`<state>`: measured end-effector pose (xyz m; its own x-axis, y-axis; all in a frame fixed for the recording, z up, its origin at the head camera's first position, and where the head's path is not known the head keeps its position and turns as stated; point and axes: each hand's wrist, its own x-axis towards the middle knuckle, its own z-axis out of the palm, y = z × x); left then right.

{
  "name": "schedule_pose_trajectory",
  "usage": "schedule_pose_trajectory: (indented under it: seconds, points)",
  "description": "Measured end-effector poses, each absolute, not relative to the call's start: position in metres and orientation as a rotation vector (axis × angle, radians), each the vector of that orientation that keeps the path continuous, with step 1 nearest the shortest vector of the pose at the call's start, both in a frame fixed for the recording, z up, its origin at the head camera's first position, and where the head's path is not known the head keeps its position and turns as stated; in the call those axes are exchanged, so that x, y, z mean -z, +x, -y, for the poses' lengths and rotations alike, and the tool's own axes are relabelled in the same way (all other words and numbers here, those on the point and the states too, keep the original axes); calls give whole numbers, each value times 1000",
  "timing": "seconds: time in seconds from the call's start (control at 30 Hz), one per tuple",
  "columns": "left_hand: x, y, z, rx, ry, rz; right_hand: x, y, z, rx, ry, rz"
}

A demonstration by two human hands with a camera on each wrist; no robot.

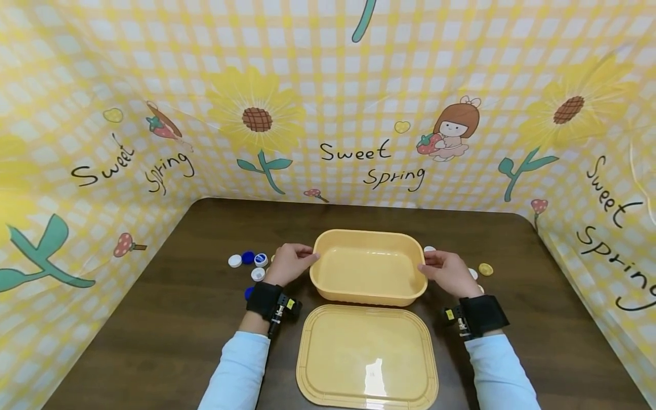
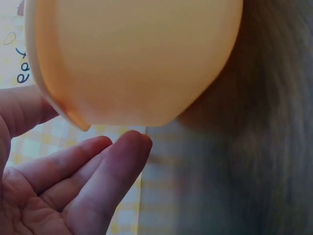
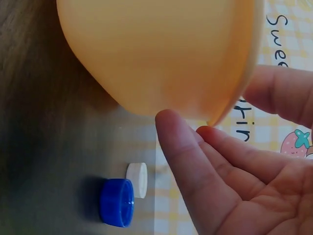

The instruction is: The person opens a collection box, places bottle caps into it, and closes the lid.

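Observation:
A yellow plastic container, bare inside, is between my two hands. My left hand holds its left end at the rim, the thumb lapping over the edge. At the opposite end my right hand grips the rim in the same way. The left wrist view shows the container's end wall with fingertips right at its edge. In the right wrist view, fingertips meet the other end wall. A flat yellow lid lies nearer to me, just in front of the container.
Left of the container are several bottle caps, among them a white cap and a blue cap. On the right lie a yellow cap, a blue cap and white ones. Checkered cloth walls the dark table.

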<state>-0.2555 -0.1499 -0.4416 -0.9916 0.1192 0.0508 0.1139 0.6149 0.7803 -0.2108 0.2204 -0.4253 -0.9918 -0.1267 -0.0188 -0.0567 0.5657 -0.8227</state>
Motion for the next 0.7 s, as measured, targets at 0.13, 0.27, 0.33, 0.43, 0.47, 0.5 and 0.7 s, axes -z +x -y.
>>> schedule_pose_trajectory:
  seconds: [0.13, 0.27, 0.33, 0.43, 0.47, 0.5, 0.7]
  points:
    - [445, -257, 149, -1371, 202, -2803, 429, -212, -218, 1421, -112, -2706]
    - [443, -256, 148, -1390, 200, -2784, 431, -213, -216, 1439, -93, -2696]
    - [443, -255, 148, -1396, 191, -2778, 432, -214, -216, 1458, -79, -2680]
    - [444, -255, 148, -1406, 187, -2775, 434, -216, -216, 1481, -65, -2653]
    - [445, -255, 148, -1407, 183, -2775, 434, -216, -217, 1487, -62, -2646]
    - [445, -255, 148, -1409, 183, -2776, 434, -216, -217, 1491, -64, -2643]
    - [444, -256, 146, -1402, 179, -2784, 434, -216, -218, 1528, -84, -2623]
